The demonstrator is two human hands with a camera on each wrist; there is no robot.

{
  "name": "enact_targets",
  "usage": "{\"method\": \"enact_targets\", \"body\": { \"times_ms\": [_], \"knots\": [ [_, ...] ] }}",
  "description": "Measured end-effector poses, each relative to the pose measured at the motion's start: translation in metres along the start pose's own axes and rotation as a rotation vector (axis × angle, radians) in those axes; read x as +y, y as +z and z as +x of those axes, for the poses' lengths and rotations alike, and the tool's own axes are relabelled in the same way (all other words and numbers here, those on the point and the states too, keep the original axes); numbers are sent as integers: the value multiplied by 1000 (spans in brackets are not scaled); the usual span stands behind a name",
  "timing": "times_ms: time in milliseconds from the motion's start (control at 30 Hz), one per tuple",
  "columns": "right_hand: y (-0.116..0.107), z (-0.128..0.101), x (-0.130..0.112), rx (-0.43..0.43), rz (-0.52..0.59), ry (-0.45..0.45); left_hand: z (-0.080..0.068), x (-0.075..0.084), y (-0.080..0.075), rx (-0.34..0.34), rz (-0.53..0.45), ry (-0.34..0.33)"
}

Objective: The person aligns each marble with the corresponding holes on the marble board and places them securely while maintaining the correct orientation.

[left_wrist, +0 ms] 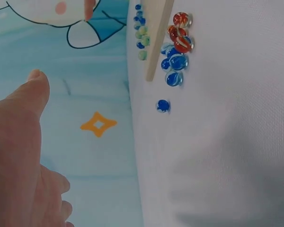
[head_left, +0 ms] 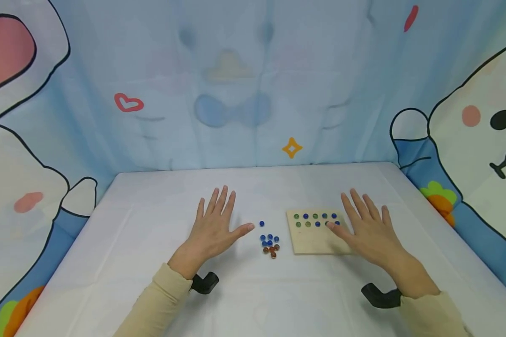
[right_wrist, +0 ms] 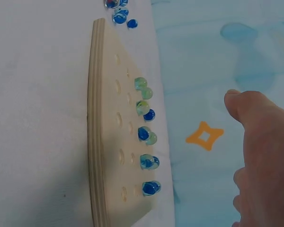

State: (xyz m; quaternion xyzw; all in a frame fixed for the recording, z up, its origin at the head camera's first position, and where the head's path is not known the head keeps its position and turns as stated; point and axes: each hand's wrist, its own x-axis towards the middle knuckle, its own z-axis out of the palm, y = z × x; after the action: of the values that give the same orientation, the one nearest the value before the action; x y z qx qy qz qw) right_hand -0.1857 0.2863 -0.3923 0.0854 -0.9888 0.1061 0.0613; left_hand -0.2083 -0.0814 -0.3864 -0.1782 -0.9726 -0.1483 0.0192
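While the left hand point(head_left: 214, 227) lies flat and released on the white desk point(head_left: 122, 262), fingers spread and holding nothing, its thumb points toward a loose cluster of blue and red marbles point(head_left: 270, 243) just beside it. One blue marble point(head_left: 262, 223) sits apart from the cluster. Further right, the wooden board point(head_left: 309, 241) carries two rows of green and blue marbles point(head_left: 315, 219). The right hand point(head_left: 368, 229) rests open over the board's right part, grasping nothing.

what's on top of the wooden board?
Blue and green marbles fill two far rows of the board; near dimples show empty. The right hand covers its right edge.
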Motion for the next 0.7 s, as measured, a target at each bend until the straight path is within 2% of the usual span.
{"method": "enact_targets", "body": {
  "times_ms": [133, 400, 700],
  "knots": [
    [5, -3, 3, -5, 2, 4, 3, 2, 5, -10, -13, 0],
    [17, -9, 9, -53, 28, 28, 7, 8, 15, 3, -65, 42],
    [30, -13, 13, -72, 58, 43, 13, 14, 27, 14, -218, 82]
  ]
}}
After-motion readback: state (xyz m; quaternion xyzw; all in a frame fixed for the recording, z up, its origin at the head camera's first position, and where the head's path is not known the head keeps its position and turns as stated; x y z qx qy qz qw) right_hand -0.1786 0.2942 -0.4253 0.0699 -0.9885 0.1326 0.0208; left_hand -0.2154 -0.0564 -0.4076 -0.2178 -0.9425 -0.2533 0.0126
